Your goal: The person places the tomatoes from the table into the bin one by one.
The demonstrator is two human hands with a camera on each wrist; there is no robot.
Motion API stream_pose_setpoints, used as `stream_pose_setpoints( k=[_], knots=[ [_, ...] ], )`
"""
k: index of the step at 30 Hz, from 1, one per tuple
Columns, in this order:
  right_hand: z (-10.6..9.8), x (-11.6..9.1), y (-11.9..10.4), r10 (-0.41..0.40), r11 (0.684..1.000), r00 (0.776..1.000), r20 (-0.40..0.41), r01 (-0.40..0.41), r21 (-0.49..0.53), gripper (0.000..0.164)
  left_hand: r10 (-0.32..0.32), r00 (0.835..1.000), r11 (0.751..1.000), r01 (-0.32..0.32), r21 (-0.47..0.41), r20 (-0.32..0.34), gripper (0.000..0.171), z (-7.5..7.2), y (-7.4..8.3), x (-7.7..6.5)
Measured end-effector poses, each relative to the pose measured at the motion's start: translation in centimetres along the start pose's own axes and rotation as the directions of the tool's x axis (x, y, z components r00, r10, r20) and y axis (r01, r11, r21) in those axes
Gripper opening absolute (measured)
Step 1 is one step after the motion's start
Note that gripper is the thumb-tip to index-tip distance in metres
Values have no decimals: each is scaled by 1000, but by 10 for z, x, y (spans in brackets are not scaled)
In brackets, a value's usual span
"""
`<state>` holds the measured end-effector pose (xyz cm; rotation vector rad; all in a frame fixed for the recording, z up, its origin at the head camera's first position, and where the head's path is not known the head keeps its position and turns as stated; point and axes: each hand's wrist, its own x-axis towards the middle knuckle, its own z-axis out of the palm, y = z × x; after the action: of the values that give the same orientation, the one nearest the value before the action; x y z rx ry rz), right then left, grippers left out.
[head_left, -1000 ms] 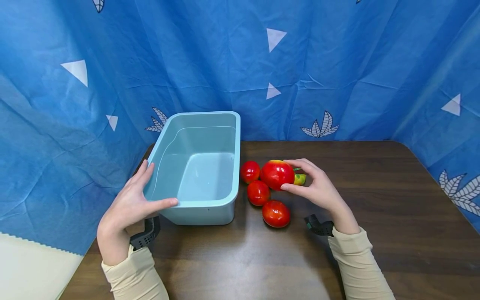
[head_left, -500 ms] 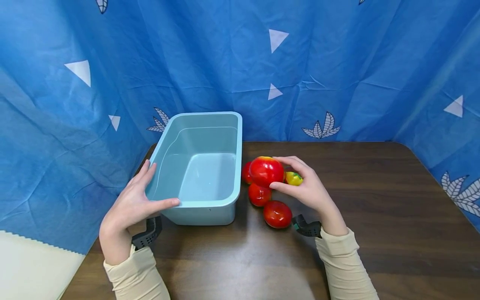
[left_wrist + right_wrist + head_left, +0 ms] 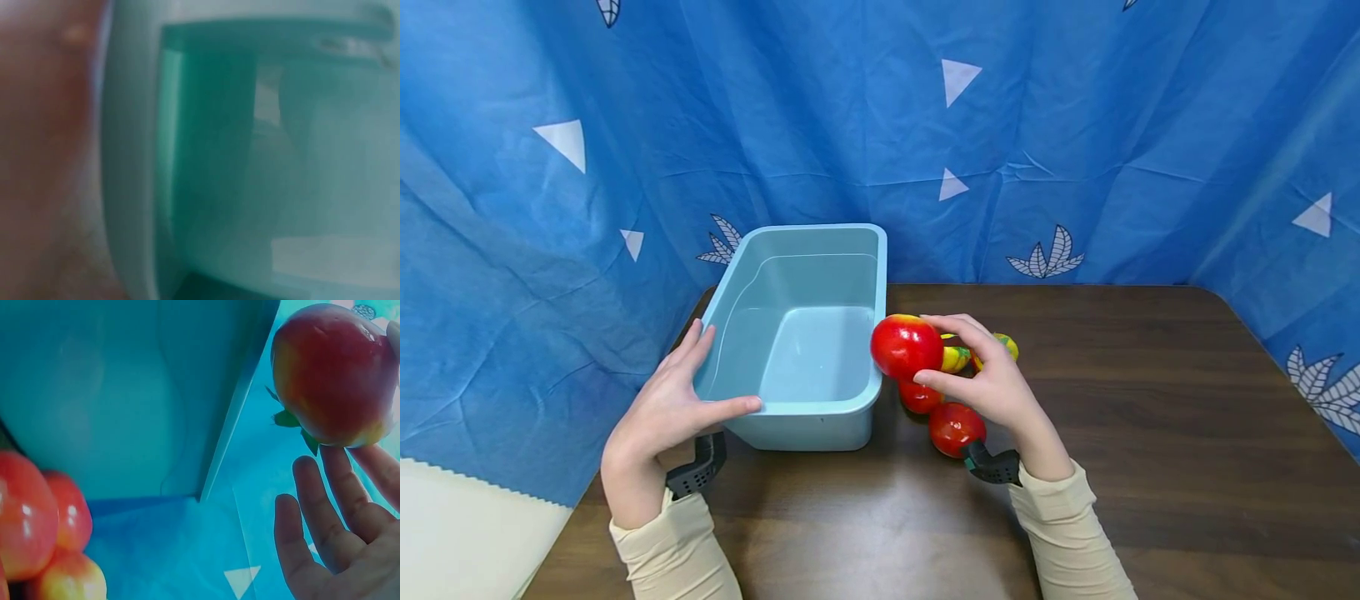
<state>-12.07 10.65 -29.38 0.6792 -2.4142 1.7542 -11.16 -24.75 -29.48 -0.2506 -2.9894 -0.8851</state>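
My right hand (image 3: pixel 981 375) pinches a large, glossy red tomato (image 3: pixel 907 347) between thumb and fingers, raised beside the right rim of a light blue plastic bin (image 3: pixel 820 407). Yellow patches and green leaf tips show on the tomato (image 3: pixel 337 375) in the right wrist view. My left hand (image 3: pixel 662 408) rests spread at the bin's near left corner, thumb along the front rim and fingers at the left rim. Two smaller red fruits, one (image 3: pixel 919 397) partly covered by the held tomato and one (image 3: pixel 957 429) nearer me, lie on the table. The left wrist view is blurred, showing the bin (image 3: pixel 131 156).
Behind the right hand lie yellow-green and red fruits (image 3: pixel 955 359), partly hidden. Several red and yellow fruits (image 3: pixel 25 512) cluster at the lower left of the right wrist view. A blue curtain (image 3: pixel 970 150) hangs behind the dark wooden table (image 3: pixel 1150 417).
My right hand has carried the tomato leftward to the bin's right rim, uncovering yellow-green fruits behind and covering a small red one. The left hand stays on the bin.
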Motion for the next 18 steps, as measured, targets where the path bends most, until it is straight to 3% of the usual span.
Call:
stream_pose_setpoints(
  k=[18],
  knots=[
    [36,5,-8,-97,991,995,-34,100,85,58,-32,999,999,32,-9,9,106,-2,2,0]
  ],
)
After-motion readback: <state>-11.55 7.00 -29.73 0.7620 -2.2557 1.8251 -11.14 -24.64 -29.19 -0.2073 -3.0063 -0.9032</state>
